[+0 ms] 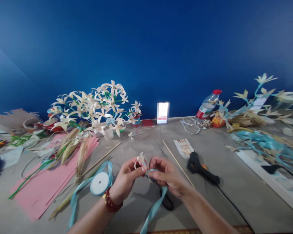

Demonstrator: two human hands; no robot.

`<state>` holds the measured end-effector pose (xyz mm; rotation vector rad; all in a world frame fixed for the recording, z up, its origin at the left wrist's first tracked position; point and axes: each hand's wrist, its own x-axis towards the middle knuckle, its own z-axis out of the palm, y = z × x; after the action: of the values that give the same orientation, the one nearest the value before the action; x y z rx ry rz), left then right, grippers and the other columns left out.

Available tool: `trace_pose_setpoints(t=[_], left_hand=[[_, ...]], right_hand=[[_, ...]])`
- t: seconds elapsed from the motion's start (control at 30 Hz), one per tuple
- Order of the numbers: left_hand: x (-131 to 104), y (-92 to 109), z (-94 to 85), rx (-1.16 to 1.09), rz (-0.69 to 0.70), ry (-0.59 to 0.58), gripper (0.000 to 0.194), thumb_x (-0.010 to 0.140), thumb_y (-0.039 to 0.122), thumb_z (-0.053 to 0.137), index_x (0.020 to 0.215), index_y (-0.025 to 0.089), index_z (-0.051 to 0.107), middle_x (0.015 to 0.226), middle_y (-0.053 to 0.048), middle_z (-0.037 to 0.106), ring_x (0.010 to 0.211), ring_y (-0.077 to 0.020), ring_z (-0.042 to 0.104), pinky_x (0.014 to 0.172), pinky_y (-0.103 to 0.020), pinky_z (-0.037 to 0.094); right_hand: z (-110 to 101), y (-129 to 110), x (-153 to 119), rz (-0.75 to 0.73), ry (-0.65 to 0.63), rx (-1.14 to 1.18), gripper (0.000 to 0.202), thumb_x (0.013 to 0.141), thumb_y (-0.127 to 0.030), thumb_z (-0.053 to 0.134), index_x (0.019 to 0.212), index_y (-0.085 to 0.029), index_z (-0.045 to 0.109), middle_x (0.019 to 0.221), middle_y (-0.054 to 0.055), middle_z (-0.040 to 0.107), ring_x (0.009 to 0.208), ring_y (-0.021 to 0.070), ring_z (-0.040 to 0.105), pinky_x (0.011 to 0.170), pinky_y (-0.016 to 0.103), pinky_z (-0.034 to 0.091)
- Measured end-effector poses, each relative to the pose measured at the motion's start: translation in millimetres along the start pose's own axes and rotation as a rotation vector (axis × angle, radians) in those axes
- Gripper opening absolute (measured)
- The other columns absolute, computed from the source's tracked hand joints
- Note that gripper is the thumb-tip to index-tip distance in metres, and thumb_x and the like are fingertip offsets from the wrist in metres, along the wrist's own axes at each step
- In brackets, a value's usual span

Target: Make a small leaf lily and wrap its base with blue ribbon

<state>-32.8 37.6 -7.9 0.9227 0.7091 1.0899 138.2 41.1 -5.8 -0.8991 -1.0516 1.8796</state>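
Observation:
Between the fingers of my left hand (pixel 130 175) is a small cream-coloured handmade flower (pixel 141 158), its petals pointing up. My right hand (pixel 166 174) pinches a light blue ribbon (pixel 155 208) close to the base of that flower, and the ribbon's long end hangs toward the table's front edge. Both hands are closed and almost meet above the table. Left of my wrist lies a ribbon spool (pixel 100 183) with a white face and blue ribbon around it. Under my right hand the black handles of a tool (pixel 167 201) show; the rest is covered.
A black glue gun (pixel 202 169) with a cord lies to the right, near a thin wooden stick (pixel 178 162). Pink paper (pixel 46 191) and dried husks (pixel 81 159) cover the left side. Many cream flowers (pixel 107 107) stand behind. A bottle (pixel 208 104) leans at the blue wall.

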Motion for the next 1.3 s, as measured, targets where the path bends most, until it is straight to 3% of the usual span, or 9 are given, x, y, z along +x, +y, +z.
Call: trace_pose_setpoints(t=[0.1,0.37,0.47,0.6,0.7,0.87,1.03,1.3], left_hand=[[0.4,-0.9,-0.4,-0.037,0.02,-0.013,0.022,0.074,0.03,0.081,0.07,0.015,0.065,0.072,-0.001,0.056,0.066,-0.0116,0.044,0.064,-0.025,0.035],[-0.4,1.4,2.2,-0.067,-0.009,-0.02,0.023,0.072,0.031,0.083,0.071,0.015,0.067,0.073,-0.003,0.059,0.071,-0.0143,0.049,0.066,-0.026,0.035],[0.5,-0.8,5.0,-0.082,0.012,0.001,0.024,0.071,0.032,0.083,0.072,0.015,0.066,0.074,-0.003,0.06,0.069,-0.0134,0.048,0.065,-0.025,0.035],[3.2,-5.0,6.7,-0.035,0.048,0.062,0.025,0.069,0.032,0.085,0.075,0.016,0.066,0.072,0.0,0.058,0.069,-0.0123,0.047,0.067,-0.025,0.036],[4.1,-5.5,5.6,0.076,0.116,0.123,0.025,0.07,0.031,0.084,0.074,0.016,0.065,0.072,0.0,0.058,0.073,-0.0138,0.048,0.072,-0.026,0.038],[1.9,-1.2,2.1,0.119,0.096,0.126,0.026,0.073,0.034,0.082,0.072,0.015,0.065,0.07,0.0,0.058,0.068,-0.0124,0.046,0.066,-0.025,0.036],[1.8,3.5,0.6,0.045,-0.011,0.067,0.026,0.07,0.034,0.083,0.068,0.014,0.067,0.065,0.001,0.054,0.061,-0.0106,0.041,0.06,-0.024,0.033],[2.6,3.0,-1.0,-0.006,-0.083,-0.023,0.021,0.073,0.03,0.081,0.068,0.014,0.069,0.067,-0.001,0.056,0.061,-0.0108,0.042,0.06,-0.025,0.033]], right_hand=[[1.5,-0.8,0.7,0.037,-0.023,0.053,0.041,0.061,-0.036,0.089,0.073,-0.018,0.054,0.066,-0.005,0.057,0.043,0.0012,0.021,0.039,0.019,0.009],[-1.0,6.9,2.7,0.046,-0.034,0.06,0.044,0.058,-0.04,0.091,0.07,-0.018,0.055,0.057,-0.009,0.045,0.043,0.0015,0.018,0.039,0.019,0.009],[-1.9,10.5,2.7,-0.065,0.019,-0.047,0.041,0.063,-0.044,0.087,0.069,-0.018,0.055,0.056,-0.008,0.042,0.045,0.0038,0.022,0.042,0.02,0.015],[-4.5,12.6,4.9,-0.281,0.123,-0.273,0.038,0.073,-0.047,0.08,0.063,-0.018,0.056,0.06,-0.004,0.046,0.056,0.01,0.038,0.051,0.022,0.03],[-5.3,13.4,7.3,-0.332,0.126,-0.379,0.034,0.076,-0.046,0.076,0.065,-0.018,0.06,0.063,-0.002,0.05,0.062,0.013,0.044,0.058,0.025,0.036],[-0.6,13.0,7.9,-0.27,0.143,-0.335,0.034,0.072,-0.047,0.079,0.069,-0.018,0.062,0.064,-0.002,0.055,0.06,0.0125,0.046,0.055,0.024,0.036],[0.8,9.6,5.7,-0.084,0.069,-0.081,0.04,0.064,-0.045,0.086,0.071,-0.018,0.057,0.054,-0.008,0.046,0.045,0.0043,0.025,0.042,0.019,0.016],[-3.0,2.1,3.8,0.021,-0.054,0.06,0.041,0.062,-0.034,0.09,0.074,-0.017,0.054,0.067,-0.004,0.062,0.042,0.0002,0.022,0.038,0.018,0.009]])
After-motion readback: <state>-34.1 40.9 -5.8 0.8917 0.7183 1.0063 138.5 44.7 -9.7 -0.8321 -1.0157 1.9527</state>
